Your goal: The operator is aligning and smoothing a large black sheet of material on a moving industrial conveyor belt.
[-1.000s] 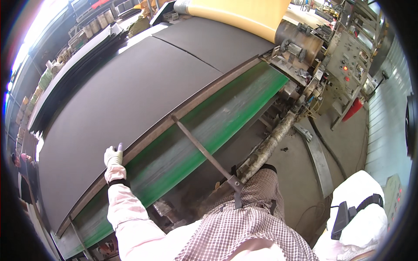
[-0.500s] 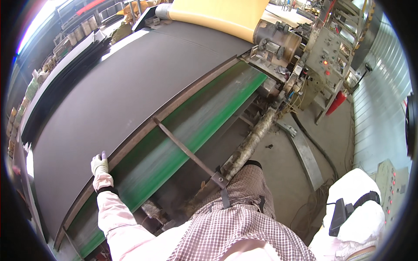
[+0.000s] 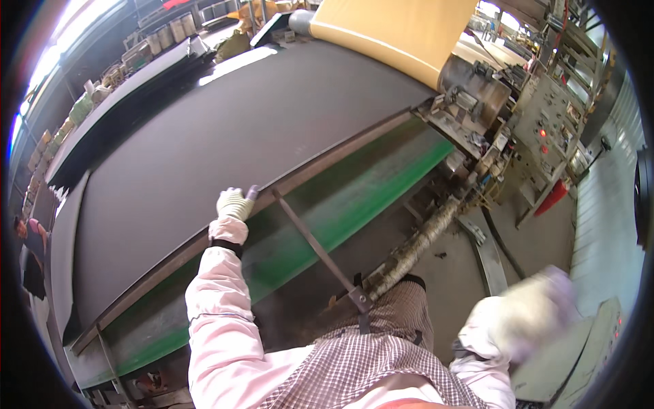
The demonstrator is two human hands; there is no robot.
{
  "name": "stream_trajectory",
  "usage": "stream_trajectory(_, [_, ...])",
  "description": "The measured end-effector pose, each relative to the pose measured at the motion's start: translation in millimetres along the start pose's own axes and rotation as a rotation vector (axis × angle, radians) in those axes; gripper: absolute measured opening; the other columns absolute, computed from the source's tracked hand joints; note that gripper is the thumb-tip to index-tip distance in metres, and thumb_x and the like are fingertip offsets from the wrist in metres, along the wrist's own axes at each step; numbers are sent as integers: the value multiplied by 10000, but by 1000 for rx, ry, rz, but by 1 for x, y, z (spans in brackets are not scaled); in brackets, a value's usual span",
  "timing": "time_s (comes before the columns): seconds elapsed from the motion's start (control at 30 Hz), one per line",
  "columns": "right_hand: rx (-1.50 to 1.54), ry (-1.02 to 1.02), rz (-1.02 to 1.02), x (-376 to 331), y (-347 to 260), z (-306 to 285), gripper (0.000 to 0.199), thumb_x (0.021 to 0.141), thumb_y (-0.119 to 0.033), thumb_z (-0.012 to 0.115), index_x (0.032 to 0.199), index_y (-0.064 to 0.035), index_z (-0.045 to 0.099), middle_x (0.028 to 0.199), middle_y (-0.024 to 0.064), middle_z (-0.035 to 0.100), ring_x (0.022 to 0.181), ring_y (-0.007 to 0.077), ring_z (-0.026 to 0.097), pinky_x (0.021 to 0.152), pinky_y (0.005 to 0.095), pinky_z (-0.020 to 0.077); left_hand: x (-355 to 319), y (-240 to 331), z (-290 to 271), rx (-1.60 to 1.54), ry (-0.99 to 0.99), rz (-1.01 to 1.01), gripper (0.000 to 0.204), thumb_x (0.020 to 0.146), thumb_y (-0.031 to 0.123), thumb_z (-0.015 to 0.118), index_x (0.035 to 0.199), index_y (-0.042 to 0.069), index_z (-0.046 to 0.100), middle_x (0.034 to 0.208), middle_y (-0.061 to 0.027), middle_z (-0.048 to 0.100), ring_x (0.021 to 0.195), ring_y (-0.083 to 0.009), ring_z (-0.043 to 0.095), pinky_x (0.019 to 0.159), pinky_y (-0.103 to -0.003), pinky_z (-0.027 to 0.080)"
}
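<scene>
My left hand [image 3: 235, 203], in a pale striped work glove, rests on the near edge of a wide dark grey sheet [image 3: 197, 160]. Its fingers lie on the sheet, with the thumb apart. Beneath that edge runs a brown rail [image 3: 340, 146], joined by a thin metal bar [image 3: 313, 240] that reaches toward my waist. My right hand [image 3: 535, 310], also gloved, is out to the right by a grey control box [image 3: 599, 351]. Motion smears it, so its fingers cannot be made out.
Below the rail lies a green belt [image 3: 361, 209]. A yellow-tan sheet [image 3: 392, 37] comes down to a roller at the far end. A control panel [image 3: 538, 123] with red lights stands right of it. Another person [image 3: 33, 245] is at the far left.
My left hand is now closer to the metal bar along the sheet's edge. My right arm has swung, and its glove shows as a blur. The view has shifted, bringing a person in at left.
</scene>
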State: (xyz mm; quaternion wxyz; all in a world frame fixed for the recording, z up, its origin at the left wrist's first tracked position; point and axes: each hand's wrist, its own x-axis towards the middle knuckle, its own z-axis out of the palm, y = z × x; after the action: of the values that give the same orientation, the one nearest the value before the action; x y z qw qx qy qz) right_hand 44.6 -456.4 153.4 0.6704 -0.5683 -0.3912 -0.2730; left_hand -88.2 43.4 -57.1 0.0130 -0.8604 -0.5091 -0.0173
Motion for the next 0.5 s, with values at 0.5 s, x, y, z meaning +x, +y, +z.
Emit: stream_trajectory(0.5, [-522, -978, 446, -227, 252, -1, 268, 817, -299, 632, 834, -32, 622, 688, 200, 620, 653, 376, 619, 612, 470, 490, 93, 154, 8, -230, -65, 373, 614, 915, 592, 399, 1146, 85, 659, 1213, -135, 609, 1146, -343, 532, 1016, -407, 396])
